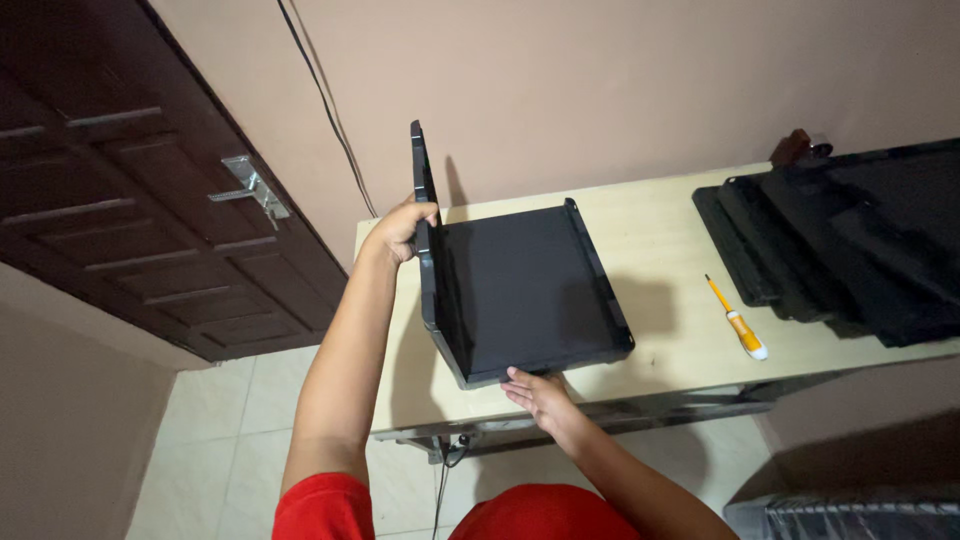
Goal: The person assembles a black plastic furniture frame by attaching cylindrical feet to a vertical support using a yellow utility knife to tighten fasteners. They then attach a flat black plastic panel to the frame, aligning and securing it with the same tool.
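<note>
Fingers of the left hand (403,228) clamp the upright black panel (424,215), steadying it; right hand (538,392) lies flat-open, pinning the black tray (525,290) on the counter (660,215).

- One head-worn view, looking steeply down from above the person's chest; near enough that both forearms span the lower frame
- table (660,215) fills centre and right; door (130,170) upper left

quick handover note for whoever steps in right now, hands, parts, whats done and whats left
Left hand: grips the upright black side panel, standing on edge.
Right hand: fingers press the near edge of the flat black panel on the table.
Done: the two panels meet at the left edge.
Left: no fastening visible; screwdriver lies untouched to the right, more black panels stacked beyond.
</note>
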